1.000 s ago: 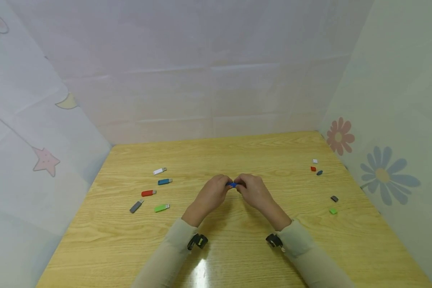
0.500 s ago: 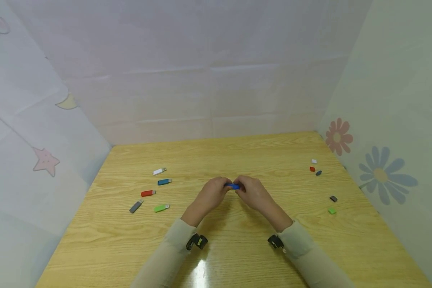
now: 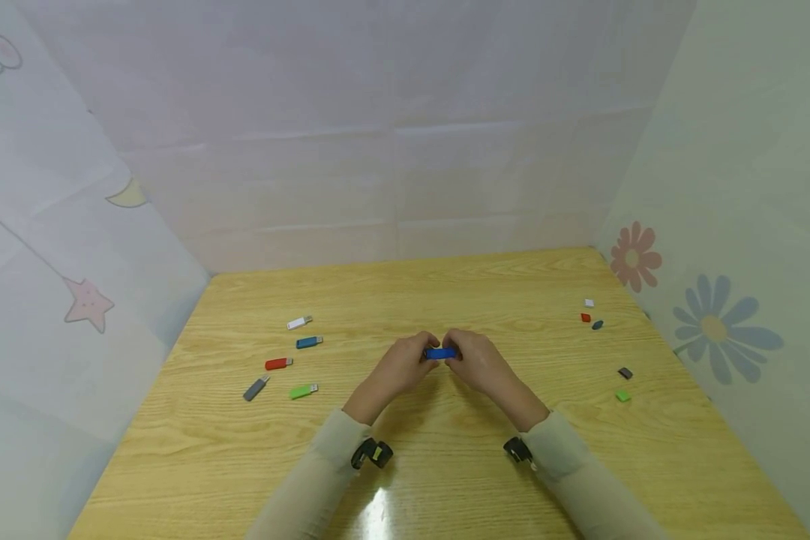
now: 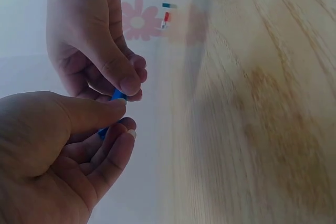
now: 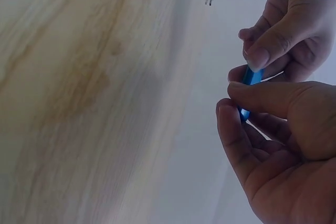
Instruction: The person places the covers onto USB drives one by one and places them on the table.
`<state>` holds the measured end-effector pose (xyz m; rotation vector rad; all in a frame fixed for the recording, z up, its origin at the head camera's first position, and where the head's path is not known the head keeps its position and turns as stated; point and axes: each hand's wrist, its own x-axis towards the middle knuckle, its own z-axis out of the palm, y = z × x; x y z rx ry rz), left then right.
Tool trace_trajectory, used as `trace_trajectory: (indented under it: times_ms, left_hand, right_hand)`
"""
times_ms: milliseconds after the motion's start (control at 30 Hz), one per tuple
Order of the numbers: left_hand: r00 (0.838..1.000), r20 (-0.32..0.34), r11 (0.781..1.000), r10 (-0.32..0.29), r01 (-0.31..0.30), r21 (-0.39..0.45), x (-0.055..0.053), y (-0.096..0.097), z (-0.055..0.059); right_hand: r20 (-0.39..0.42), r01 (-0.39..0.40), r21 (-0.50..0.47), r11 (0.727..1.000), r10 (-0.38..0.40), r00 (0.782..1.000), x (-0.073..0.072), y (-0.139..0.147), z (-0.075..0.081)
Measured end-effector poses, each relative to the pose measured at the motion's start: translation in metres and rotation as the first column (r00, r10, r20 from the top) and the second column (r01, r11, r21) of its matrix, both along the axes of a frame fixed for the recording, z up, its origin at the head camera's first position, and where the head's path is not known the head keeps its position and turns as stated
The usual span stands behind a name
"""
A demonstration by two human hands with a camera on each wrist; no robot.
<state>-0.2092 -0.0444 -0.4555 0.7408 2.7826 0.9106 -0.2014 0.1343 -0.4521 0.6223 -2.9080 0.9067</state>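
Note:
A blue USB stick (image 3: 440, 353) is held level above the middle of the table, showing as one unbroken blue bar in the head view. My left hand (image 3: 403, 364) pinches its left end between thumb and fingers. At the other end, the thumb and fingers of my right hand (image 3: 478, 363) pinch it too. In the left wrist view, only short pieces of the blue stick (image 4: 118, 95) show between the fingers. The right wrist view has the blue stick (image 5: 252, 76) running between both thumbs; its ends are covered by fingers.
Uncapped USB sticks lie at the left: white (image 3: 299, 322), teal-blue (image 3: 308, 343), red (image 3: 278, 364), grey (image 3: 256, 388) and green (image 3: 302, 391). Small caps lie at the right: white (image 3: 589, 304), red (image 3: 585, 318), blue-grey (image 3: 597, 325), dark grey (image 3: 624, 373) and green (image 3: 622, 395).
More of the blue stick shows between my hands than a second ago, as the fingertips have spread slightly apart and the stick has turned its broad side up. Sticks and caps on the table stay put.

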Motion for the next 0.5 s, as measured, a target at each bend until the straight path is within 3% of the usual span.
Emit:
trace_trajectory:
  times_ms: [500]
  left_hand:
    - [0.999, -0.039, 0.996, -0.009, 0.005, -0.086, -0.0062, 0.0018, -0.0059]
  right_hand:
    - [0.098, -0.040, 0.117, 0.992, 0.029, 0.995, -0.0103, -0.0001, -0.0029]
